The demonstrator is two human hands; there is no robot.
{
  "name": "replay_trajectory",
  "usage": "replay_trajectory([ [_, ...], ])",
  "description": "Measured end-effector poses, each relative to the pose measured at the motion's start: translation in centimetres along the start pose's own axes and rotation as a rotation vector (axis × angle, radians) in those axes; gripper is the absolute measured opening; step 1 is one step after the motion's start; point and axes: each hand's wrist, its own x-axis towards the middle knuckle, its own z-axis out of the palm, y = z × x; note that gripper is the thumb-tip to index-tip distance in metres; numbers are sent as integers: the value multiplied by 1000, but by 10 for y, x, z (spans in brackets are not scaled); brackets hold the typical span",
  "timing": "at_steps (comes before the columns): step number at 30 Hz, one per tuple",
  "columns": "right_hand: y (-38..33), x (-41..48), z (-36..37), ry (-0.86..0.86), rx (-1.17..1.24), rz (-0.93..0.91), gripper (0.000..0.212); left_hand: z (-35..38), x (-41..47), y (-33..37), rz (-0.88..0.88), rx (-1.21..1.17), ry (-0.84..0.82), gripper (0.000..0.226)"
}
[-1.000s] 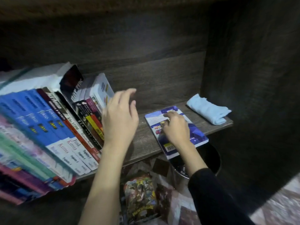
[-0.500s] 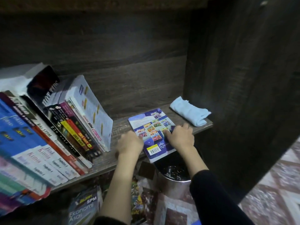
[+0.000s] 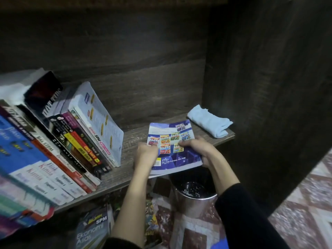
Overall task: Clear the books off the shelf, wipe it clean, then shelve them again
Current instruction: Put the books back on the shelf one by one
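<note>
Book (image 3: pixel 172 139) back-cover up, long axis front-to-back, near end overhanging shelf (image 3: pixel 129 141)

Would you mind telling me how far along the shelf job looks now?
Likely reshelving: a leaning row of books sits on the dark wooden shelf, and the folded pale blue cloth lies idle. In hand: left hand and right hand grip the blue glossy paperback. Left: the Ekonomi book on the floor below.

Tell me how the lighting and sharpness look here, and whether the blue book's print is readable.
Head view: dim overall, the shelf's back panel very dark; head view centre is sharp, so the blue book reads PEP Publications; head view left edge smears the leaning books; small glints speckle the metal bin.
</note>
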Motion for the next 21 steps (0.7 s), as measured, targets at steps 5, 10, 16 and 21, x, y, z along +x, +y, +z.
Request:
replay_trajectory([
  [5, -4, -5, 5, -53, 74, -128, 43, -11, -7, 4, -16, -156, -56, 13],
  [10, -11, -19, 14, -101, 34, -385, 32, -22, -17, 21, 16, -433, -123, 11],
  [16, 2, -27, 57, 70, -202, -794, 32, -55, -20, 55, 530, -456, 118, 56],
  [21, 25, -33, 98, 182, -416, -1043, 39, -90, -38, 66, 921, -536, 123, 61],
])
